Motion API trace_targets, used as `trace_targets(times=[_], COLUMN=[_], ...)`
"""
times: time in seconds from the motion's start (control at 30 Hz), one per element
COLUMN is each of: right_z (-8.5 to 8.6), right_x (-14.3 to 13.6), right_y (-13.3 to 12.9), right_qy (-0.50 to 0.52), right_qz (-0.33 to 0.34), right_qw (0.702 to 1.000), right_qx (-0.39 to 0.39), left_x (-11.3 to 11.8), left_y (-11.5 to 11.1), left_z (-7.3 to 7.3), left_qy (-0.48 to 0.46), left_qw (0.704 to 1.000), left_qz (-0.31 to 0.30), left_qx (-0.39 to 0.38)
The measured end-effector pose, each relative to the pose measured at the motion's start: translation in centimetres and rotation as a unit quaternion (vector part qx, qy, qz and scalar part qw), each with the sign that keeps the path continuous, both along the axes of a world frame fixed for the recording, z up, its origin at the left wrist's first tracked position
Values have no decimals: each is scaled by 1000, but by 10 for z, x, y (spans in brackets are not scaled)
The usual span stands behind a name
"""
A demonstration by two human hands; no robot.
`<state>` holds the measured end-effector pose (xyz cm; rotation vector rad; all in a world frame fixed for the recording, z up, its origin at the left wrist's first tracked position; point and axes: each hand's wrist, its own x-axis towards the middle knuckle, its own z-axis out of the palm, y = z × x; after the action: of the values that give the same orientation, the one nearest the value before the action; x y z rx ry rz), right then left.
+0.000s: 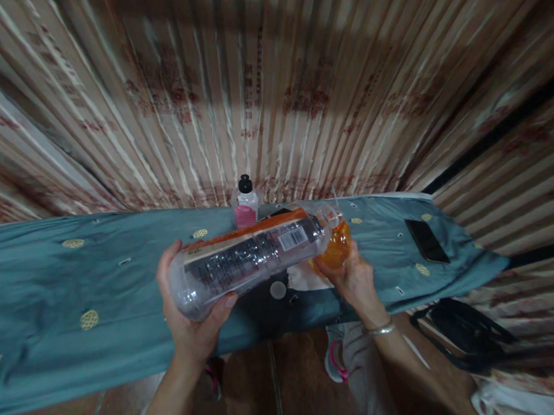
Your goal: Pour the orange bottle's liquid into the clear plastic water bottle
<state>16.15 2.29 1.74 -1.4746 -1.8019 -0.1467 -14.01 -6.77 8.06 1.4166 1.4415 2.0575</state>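
My left hand (190, 326) is wrapped round the base of a large clear plastic bottle (252, 257) with a dark and orange label. The bottle lies nearly level in the air, its neck pointing right and slightly up. My right hand (357, 281) grips a small see-through orange bottle (336, 246). The large bottle's mouth is at the top of the orange one; whether they touch I cannot tell. Below the large bottle, a small pale round disc (278, 290) lies near a white sheet (309, 278), partly hidden.
A pink-labelled bottle with a black cap (246, 203) stands at the back of the teal cloth (135, 295). A dark phone (427, 241) lies at the right. Pleated curtains (268, 93) hang behind, and a black bag (464, 330) is lower right.
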Motion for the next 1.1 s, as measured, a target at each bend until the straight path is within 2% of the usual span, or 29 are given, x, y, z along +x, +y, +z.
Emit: trace_targets(times=[0.33, 0.57, 1.1], right_z=[3, 2, 2], right_x=[0, 1, 0], right_y=[-1, -1, -1], right_qy=[13, 2, 10], right_qz=[0, 2, -9], right_qw=[1000, 1000, 999], right_qx=[-25, -11, -41], left_x=[-1, 0, -1], left_y=[1, 1, 1], left_z=[-2, -1, -3], left_qy=[23, 7, 2], left_qw=[1000, 1000, 1000], left_qz=[6, 1, 3], left_qx=[2, 7, 4])
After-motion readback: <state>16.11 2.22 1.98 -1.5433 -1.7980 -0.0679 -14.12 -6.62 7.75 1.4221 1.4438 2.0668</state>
